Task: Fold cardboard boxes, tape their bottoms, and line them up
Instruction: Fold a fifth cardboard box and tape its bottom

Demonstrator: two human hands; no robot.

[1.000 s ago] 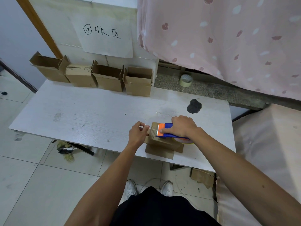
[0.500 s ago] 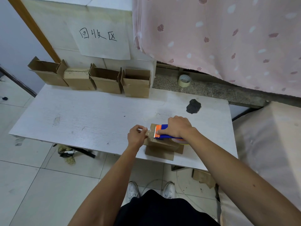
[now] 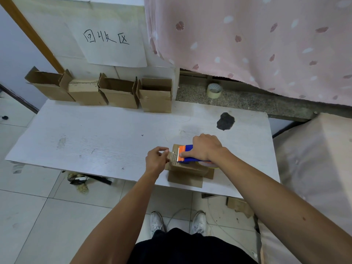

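Noting the layout first: the cardboard box (image 3: 187, 169) stands bottom-up near the front edge of the bench (image 3: 104, 141), right of centre, and it sits directly between our two hands. The right hand (image 3: 206, 147) comes over it from the right, and the left hand (image 3: 157, 159) is just beside its left edge. The tape dispenser (image 3: 182, 149) lies across the box's upturned bottom with its long axis running left to right. Its toothed orange end points at the left hand, and its roll end overhangs the box on the right. The right hand is curled around the dispenser body and presses it down, with the thumb along the near side. A short shiny tape strip (image 3: 173, 156) spans the gap from the teeth to the box's left edge. The left hand's thumb and fingertips are closed in a pinch there, apparently on the free end of that strip; we cannot tell whether cardboard is caught in the pinch too. We judge the bottom seam is nearly covered, so the next move turns on this left edge: tearing against the teeth, then smoothing the end down the side wall. The left hand is the nearer one for that. The row of finished boxes (image 3: 118, 92) stands at the back edge, well apart, up and to the left of both hands.
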